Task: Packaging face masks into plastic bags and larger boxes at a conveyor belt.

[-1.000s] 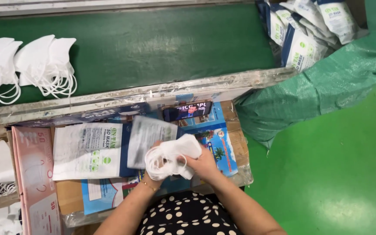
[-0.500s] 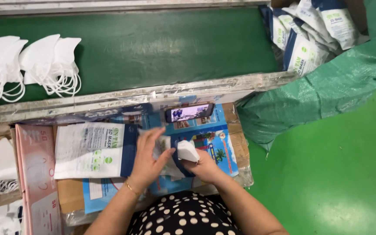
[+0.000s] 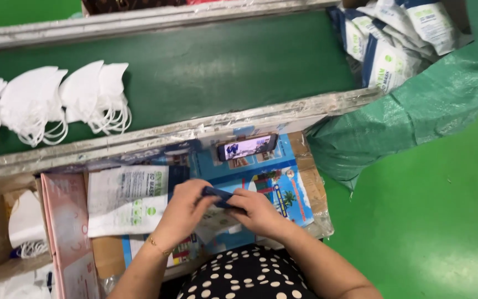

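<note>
Both my hands meet over the small work surface in front of me. My left hand [image 3: 181,209] and my right hand [image 3: 255,212] together pinch the dark blue top edge of a mask pouch [image 3: 219,197]; the rest of the pouch is mostly hidden under my fingers. No white mask shows between my hands. A stack of flat white-and-blue pouches [image 3: 128,199] lies just left of my left hand. A phone [image 3: 247,147] with a lit screen leans against the belt's frame just beyond my hands.
A green conveyor belt [image 3: 222,66] carries white folded masks [image 3: 56,102] at its left. Filled pouches [image 3: 394,39] pile in a green sack [image 3: 416,116] at right. A pink box [image 3: 67,232] and more masks [image 3: 26,224] sit at left. Green floor [image 3: 443,221] lies right.
A second ago I held a white mask with loops against a pouch. The mask has gone out of sight, and both hands have closed on the pouch's blue edge.
</note>
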